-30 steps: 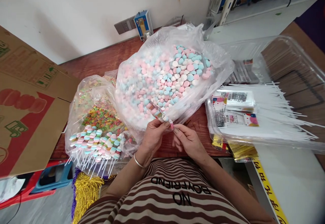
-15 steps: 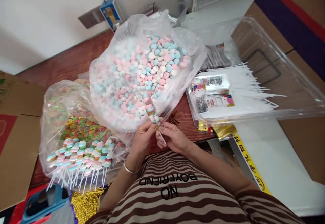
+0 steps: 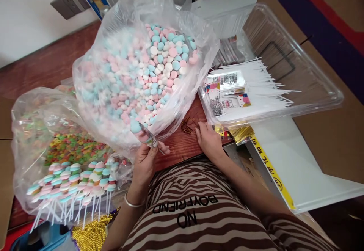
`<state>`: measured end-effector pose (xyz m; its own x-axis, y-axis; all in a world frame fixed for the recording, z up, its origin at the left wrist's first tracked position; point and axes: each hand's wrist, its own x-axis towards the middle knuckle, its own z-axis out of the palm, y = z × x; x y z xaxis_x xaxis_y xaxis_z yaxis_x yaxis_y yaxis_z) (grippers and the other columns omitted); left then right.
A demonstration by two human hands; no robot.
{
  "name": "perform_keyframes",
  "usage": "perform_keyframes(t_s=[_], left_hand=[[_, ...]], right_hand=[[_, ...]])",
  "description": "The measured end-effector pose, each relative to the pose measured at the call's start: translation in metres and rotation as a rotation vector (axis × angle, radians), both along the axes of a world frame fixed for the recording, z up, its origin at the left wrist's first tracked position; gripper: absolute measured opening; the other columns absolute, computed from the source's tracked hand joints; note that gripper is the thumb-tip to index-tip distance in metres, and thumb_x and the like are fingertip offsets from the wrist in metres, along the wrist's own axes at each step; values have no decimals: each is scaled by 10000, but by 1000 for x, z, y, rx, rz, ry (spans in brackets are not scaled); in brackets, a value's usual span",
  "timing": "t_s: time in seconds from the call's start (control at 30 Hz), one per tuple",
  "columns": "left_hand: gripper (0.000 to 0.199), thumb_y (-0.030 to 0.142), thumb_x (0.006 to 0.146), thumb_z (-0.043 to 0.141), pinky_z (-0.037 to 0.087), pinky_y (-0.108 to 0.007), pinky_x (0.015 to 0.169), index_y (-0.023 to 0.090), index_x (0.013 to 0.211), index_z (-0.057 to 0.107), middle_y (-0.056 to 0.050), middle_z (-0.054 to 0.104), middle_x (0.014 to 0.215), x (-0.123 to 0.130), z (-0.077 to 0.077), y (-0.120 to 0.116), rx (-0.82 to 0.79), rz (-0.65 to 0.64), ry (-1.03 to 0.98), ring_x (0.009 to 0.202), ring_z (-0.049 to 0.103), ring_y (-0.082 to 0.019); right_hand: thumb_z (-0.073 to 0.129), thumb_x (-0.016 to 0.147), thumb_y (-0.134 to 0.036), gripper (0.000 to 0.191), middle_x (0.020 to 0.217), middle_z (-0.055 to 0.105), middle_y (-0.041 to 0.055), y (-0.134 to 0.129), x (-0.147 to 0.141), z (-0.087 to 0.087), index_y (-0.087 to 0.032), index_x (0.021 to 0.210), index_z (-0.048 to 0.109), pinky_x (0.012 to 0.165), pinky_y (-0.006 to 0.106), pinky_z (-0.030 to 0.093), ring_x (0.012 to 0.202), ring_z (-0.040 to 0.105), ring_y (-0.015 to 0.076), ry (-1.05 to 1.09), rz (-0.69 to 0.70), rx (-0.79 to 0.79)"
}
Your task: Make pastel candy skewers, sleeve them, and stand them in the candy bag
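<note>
My left hand (image 3: 145, 163) is closed around the lower end of a candy skewer (image 3: 145, 135) in a clear printed wrapper. The skewer tilts up to the left in front of the big bag, with a blue and pink marshmallow at its top. My right hand (image 3: 209, 140) rests low over the table, its fingers bent and pressed together beside a small pile of gold twist ties (image 3: 186, 126). Whatever its fingertips pinch is too small to make out. Behind both hands, a large clear bag (image 3: 199, 67) holds loose pink, blue and white marshmallows (image 3: 170, 65).
Finished marshmallow skewers (image 3: 68, 179) lie at the left on a clear bag (image 3: 25, 118) of colourful gummy rings (image 3: 76, 145). A clear plastic box (image 3: 318, 107) at the right contains white sticks (image 3: 264, 91) and printed wrappers (image 3: 227, 82). Gold packets (image 3: 241, 134) lie beneath its front edge.
My hands, together at the skewer's stick before, are apart. The left carries the skewer to the left; the right has let go and moved right to the twist ties. The view has shifted.
</note>
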<state>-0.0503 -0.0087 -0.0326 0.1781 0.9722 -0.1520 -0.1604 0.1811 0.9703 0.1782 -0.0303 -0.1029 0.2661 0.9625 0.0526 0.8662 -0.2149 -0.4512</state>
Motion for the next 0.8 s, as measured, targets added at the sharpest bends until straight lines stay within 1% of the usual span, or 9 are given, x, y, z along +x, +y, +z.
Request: perform_keyframes(t_s=[0.13,0.23,0.3,0.37,0.43,0.5,0.6,0.7,0.8], left_hand=[[223,412,897,707,512,-291,752,198,837,692,2,639,776,-6,-9,-13,27,29,143,699,587,-143],[256,430,925,663,470,-285,738,199,817,682,-9,635,757,-11,-8,-20,58,34,300,719,566,-160],[254,393,964,609,451,-280,752,203,810,674,-9,631,761,-15,-4,-21,127,3,416,741,558,-163],[218,316,989,563,444,-274,761,207,844,684,-11,635,796,-18,-1,-20,264,-68,551,772,563,-163],[193,211,990,520,454,-273,766,210,915,699,-23,649,861,-20,-1,-19,434,-157,703,812,582,-167],[254,104,963,469,473,-281,773,207,971,701,-40,652,905,-20,-5,-18,589,-215,860,850,596,-176],[328,19,918,434,492,-296,762,190,1017,696,-55,641,886,-17,-12,-18,753,-218,1051,840,594,-188],[313,32,934,459,487,-288,720,180,1087,689,-51,637,848,-13,-14,-18,860,-170,1129,791,587,-186],[327,18,935,456,480,-284,717,169,1108,689,-54,633,832,-10,-13,-15,915,-117,1170,790,590,-190]], right_hand=[[463,1044,-291,255,1068,683,164,8,-11,-1,-126,1132,637,612,284,445,835,659,224,-151,-19,-22],[452,1037,-218,204,1054,668,169,18,-15,2,-117,1053,629,605,289,432,793,662,214,-184,-13,-146],[448,1024,-174,185,1012,664,175,24,-15,4,-110,1018,621,597,297,420,758,657,214,-195,-25,-212],[445,1020,-175,183,966,665,172,29,-13,5,-107,998,613,582,302,400,732,648,219,-196,-49,-204],[419,1032,-211,216,919,667,159,30,-12,8,-121,973,606,573,308,385,729,638,229,-172,-72,-91],[386,1045,-252,257,879,669,138,26,-13,14,-149,946,600,585,311,395,746,633,232,-98,-45,104],[399,1041,-281,249,840,681,87,9,-19,29,-190,927,601,647,296,452,752,640,200,134,132,357],[481,1026,-287,182,802,693,26,-14,-21,48,-219,918,609,658,266,478,678,635,153,355,251,384],[535,1007,-289,146,807,719,25,-32,-15,66,-229,930,644,654,275,475,677,654,160,325,224,399]])
